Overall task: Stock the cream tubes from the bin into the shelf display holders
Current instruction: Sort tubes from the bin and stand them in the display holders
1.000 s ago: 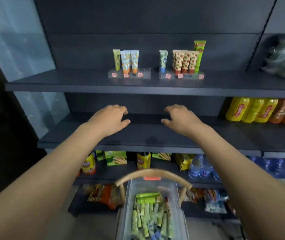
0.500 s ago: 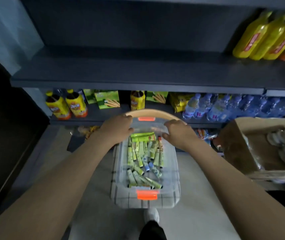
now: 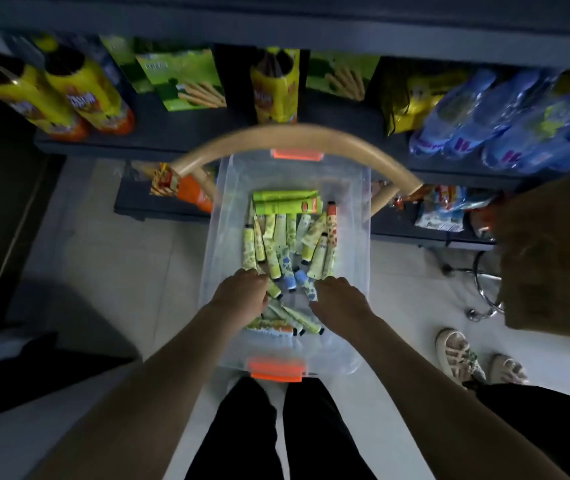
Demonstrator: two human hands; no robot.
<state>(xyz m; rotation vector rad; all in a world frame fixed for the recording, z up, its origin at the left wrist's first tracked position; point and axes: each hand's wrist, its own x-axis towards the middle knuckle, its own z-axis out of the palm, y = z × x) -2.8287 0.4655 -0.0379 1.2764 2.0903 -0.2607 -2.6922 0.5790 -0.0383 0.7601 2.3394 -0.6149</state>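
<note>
left hand (image 3: pixel 242 293): in clear bin (image 3: pixel 362 237), fingers bent onto cream tubes (image 3: pixel 287 237), grasp not discernible | right hand (image 3: pixel 339 299): alongside, likewise, grasp not discernible | tubes: heaped from bin's middle to far edge

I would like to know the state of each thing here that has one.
bin: open, no lid on it, partly filled.
cream tubes: lying loose in a heap in the bin.
left hand: down among the tubes; grip hidden.
right hand: down among the tubes; grip hidden.
</note>
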